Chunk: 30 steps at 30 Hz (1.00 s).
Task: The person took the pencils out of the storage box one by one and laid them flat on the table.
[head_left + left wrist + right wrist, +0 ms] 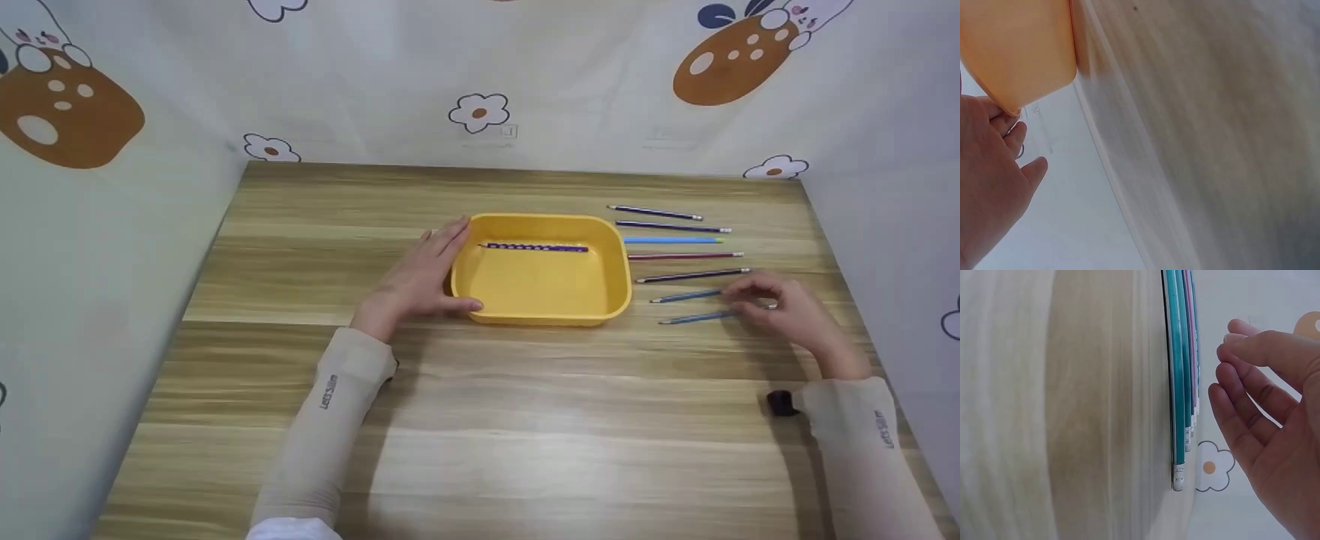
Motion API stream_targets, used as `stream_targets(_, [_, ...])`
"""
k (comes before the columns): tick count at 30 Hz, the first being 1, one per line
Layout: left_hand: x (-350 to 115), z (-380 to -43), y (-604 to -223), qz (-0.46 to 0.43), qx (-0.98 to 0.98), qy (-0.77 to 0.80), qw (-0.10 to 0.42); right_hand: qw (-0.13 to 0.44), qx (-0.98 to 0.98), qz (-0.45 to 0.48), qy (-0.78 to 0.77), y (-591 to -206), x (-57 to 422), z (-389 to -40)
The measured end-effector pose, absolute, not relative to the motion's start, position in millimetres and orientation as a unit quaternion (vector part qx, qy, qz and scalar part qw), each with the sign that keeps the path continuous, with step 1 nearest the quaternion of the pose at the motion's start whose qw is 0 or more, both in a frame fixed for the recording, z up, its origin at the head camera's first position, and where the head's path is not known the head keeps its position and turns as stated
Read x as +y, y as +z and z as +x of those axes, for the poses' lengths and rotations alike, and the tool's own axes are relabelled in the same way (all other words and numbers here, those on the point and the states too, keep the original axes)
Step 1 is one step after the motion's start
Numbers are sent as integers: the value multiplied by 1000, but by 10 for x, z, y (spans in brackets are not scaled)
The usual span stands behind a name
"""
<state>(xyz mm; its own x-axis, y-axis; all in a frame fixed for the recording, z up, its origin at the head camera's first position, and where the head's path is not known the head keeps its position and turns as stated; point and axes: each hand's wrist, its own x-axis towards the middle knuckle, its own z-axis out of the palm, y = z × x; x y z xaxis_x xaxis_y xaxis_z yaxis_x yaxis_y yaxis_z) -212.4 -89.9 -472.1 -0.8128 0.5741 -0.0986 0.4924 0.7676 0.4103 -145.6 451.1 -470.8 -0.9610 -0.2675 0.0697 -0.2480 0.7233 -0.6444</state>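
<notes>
A yellow plastic tray (551, 319) stands mid-table, with one dark purple patterned pencil (534, 247) lying inside along its far side. My left hand (416, 281) holds the tray's left end, fingers at the far corner and thumb at the near one. In the left wrist view, fingertips touch the tray's rim. To the right of the tray, several pencils lie roughly side by side. My right hand (780, 307) is over the eraser ends of the two nearest blue pencils (697, 318). In the right wrist view its bent fingers appear apart from the teal-looking pencil (1176, 382), holding nothing.
Beyond those two lie a black pencil (690, 276), a dark red one (686, 256), a bright blue one (671, 241) and two dark ones at the back. Patterned cloth walls (375, 90) border the wooden table (525, 420) at the back and sides.
</notes>
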Motion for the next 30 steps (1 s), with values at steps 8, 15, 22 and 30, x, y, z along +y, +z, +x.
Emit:
stream_targets(8, [-887, -2124, -4714, 284, 933, 192, 110, 14, 922, -141, -361, -4694, 4489, -1445])
stream_targets(15, [-888, -2120, -4720, 279, 933, 197, 110, 10, 915, -151, -373, -4693, 4473, -1442])
stream_targets(22, [-890, -2120, -4724, 281, 932, 199, 110, 8, 912, -158, -378, -4677, 4435, -1433])
stream_targets(30, [-896, -2126, -4731, 281, 933, 194, 112, -4, 897, -182, -403, -4471, 4184, -1348])
